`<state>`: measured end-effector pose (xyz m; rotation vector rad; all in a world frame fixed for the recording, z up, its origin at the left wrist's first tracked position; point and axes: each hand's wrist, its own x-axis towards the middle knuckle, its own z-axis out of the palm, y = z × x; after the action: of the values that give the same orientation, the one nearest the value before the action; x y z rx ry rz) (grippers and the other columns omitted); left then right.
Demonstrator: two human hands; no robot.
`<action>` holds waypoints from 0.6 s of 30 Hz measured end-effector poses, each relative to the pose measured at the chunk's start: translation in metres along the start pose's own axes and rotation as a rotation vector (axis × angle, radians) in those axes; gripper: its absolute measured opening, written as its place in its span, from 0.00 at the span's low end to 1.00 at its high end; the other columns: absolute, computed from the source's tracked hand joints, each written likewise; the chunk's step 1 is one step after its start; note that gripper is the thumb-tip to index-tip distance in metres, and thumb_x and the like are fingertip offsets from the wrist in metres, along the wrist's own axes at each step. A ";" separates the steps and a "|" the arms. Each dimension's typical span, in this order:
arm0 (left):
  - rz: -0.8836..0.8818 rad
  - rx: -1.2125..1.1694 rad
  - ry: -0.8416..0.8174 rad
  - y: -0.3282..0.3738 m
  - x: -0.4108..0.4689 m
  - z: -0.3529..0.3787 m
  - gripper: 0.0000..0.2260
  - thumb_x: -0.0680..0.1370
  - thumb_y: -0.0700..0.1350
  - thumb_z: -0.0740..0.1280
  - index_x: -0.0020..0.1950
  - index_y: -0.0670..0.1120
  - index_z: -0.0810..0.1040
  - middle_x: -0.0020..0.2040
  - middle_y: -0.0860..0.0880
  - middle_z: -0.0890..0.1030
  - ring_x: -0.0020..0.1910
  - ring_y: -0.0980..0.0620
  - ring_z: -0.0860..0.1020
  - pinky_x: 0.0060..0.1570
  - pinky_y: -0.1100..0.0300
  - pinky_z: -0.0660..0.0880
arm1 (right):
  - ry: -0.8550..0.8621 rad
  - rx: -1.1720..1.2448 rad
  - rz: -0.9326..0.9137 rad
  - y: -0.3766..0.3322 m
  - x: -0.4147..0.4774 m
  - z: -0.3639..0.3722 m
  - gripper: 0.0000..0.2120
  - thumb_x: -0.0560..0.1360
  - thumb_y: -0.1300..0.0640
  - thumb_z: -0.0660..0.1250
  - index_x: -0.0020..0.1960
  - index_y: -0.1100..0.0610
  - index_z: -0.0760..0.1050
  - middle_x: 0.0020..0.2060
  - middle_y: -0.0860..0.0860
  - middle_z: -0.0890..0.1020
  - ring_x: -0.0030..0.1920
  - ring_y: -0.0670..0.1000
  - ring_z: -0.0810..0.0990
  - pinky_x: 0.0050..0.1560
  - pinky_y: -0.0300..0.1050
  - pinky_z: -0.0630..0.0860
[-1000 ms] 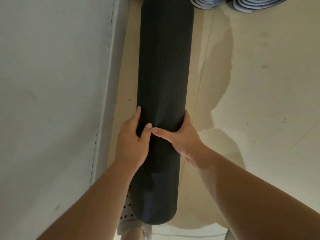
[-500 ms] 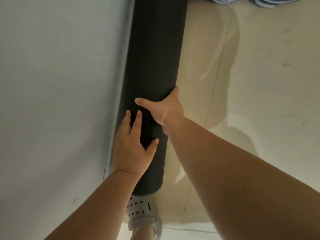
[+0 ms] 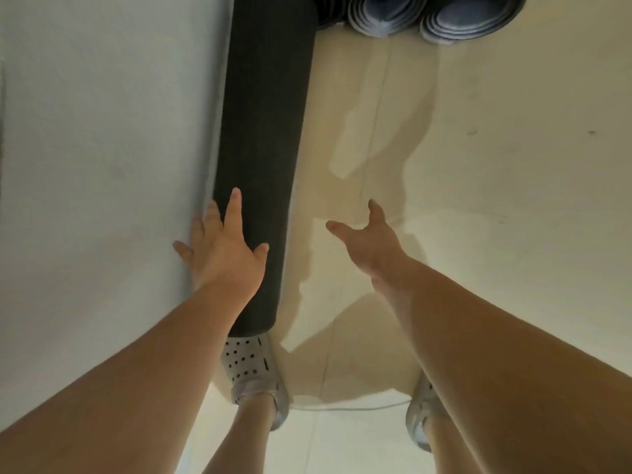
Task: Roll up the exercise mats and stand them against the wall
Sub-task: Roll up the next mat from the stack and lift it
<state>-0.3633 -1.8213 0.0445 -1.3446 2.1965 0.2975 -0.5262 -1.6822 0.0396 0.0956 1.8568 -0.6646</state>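
The black mat, a tight matte roll with a fine grainy surface, stands on end against the pale wall, its long side pressed to the plaster. Your left hand lies flat on the roll's wall side, fingers spread, some of them on the wall beside the mat, thumb across the dark foam; it presses rather than grasps. Your right hand hangs clear of the mat on the side away from the wall, fingers wide apart, holding nothing. Beyond the mat's far end, two blue rolled mats show layered spiral ends. At the mat's near end sits your perforated grey clog. The smooth beige floor lies open away from the wall.
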 end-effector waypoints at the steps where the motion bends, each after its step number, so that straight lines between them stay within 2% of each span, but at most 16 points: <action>1: 0.031 0.013 -0.006 0.008 -0.011 -0.013 0.45 0.78 0.59 0.69 0.82 0.59 0.40 0.83 0.45 0.53 0.81 0.39 0.54 0.73 0.30 0.56 | 0.021 0.010 0.036 0.007 -0.015 -0.019 0.46 0.80 0.42 0.70 0.86 0.47 0.44 0.81 0.54 0.65 0.77 0.61 0.68 0.69 0.53 0.69; 3: 0.092 0.014 -0.062 0.026 -0.043 -0.046 0.43 0.79 0.56 0.70 0.83 0.59 0.42 0.83 0.46 0.54 0.81 0.40 0.54 0.74 0.33 0.58 | 0.067 0.050 0.093 0.016 -0.054 -0.060 0.48 0.79 0.42 0.71 0.86 0.47 0.42 0.81 0.55 0.64 0.77 0.61 0.68 0.71 0.55 0.69; 5: 0.106 0.007 -0.129 0.042 -0.084 -0.090 0.42 0.79 0.52 0.71 0.83 0.58 0.45 0.81 0.48 0.62 0.80 0.42 0.60 0.74 0.39 0.63 | 0.104 0.083 0.102 0.015 -0.100 -0.107 0.49 0.79 0.43 0.71 0.85 0.48 0.40 0.81 0.56 0.63 0.78 0.62 0.67 0.71 0.56 0.68; 7: 0.092 -0.029 -0.191 0.056 -0.129 -0.142 0.41 0.78 0.50 0.73 0.83 0.57 0.50 0.76 0.48 0.70 0.74 0.43 0.69 0.68 0.43 0.71 | 0.118 0.099 0.120 0.018 -0.156 -0.158 0.49 0.79 0.43 0.71 0.85 0.49 0.40 0.81 0.58 0.64 0.77 0.62 0.68 0.71 0.55 0.69; 9: 0.054 -0.117 -0.208 0.069 -0.181 -0.195 0.39 0.78 0.51 0.74 0.82 0.58 0.54 0.74 0.48 0.72 0.69 0.43 0.74 0.63 0.44 0.75 | 0.127 0.105 0.123 0.019 -0.217 -0.210 0.49 0.79 0.43 0.72 0.85 0.50 0.41 0.80 0.60 0.66 0.76 0.62 0.70 0.70 0.55 0.69; 13: 0.056 -0.291 -0.139 0.096 -0.288 -0.286 0.31 0.79 0.46 0.73 0.78 0.57 0.64 0.75 0.49 0.72 0.70 0.43 0.74 0.63 0.47 0.75 | 0.184 0.196 0.120 0.023 -0.340 -0.295 0.46 0.79 0.44 0.72 0.85 0.51 0.46 0.79 0.58 0.67 0.77 0.62 0.67 0.72 0.56 0.67; 15: 0.071 -0.404 -0.116 0.126 -0.334 -0.327 0.29 0.79 0.43 0.72 0.78 0.55 0.67 0.73 0.50 0.73 0.64 0.46 0.77 0.56 0.54 0.77 | 0.195 0.239 0.081 0.024 -0.395 -0.326 0.46 0.79 0.43 0.72 0.85 0.50 0.47 0.78 0.58 0.68 0.77 0.61 0.67 0.70 0.54 0.67; 16: 0.089 -0.474 -0.127 0.145 -0.354 -0.347 0.30 0.78 0.42 0.72 0.78 0.54 0.67 0.71 0.51 0.74 0.58 0.49 0.78 0.50 0.59 0.75 | 0.207 0.255 0.056 0.023 -0.419 -0.338 0.45 0.79 0.43 0.72 0.85 0.49 0.48 0.77 0.58 0.69 0.77 0.60 0.68 0.67 0.52 0.67; 17: 0.127 -0.547 -0.146 0.165 -0.372 -0.367 0.30 0.78 0.43 0.72 0.78 0.54 0.67 0.69 0.51 0.73 0.53 0.52 0.76 0.45 0.61 0.73 | 0.226 0.267 0.031 0.021 -0.442 -0.349 0.44 0.79 0.42 0.72 0.85 0.49 0.49 0.76 0.58 0.70 0.76 0.60 0.68 0.65 0.51 0.67; 18: 0.182 -0.606 -0.163 0.185 -0.389 -0.388 0.31 0.78 0.44 0.73 0.78 0.54 0.66 0.70 0.50 0.72 0.52 0.53 0.75 0.45 0.61 0.71 | 0.254 0.281 0.010 0.020 -0.463 -0.357 0.43 0.79 0.42 0.72 0.85 0.48 0.50 0.75 0.58 0.71 0.75 0.60 0.69 0.63 0.49 0.67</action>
<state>-0.5156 -1.6146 0.5636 -1.3455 2.1739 1.1732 -0.6394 -1.3783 0.5268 0.3880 1.9914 -0.9386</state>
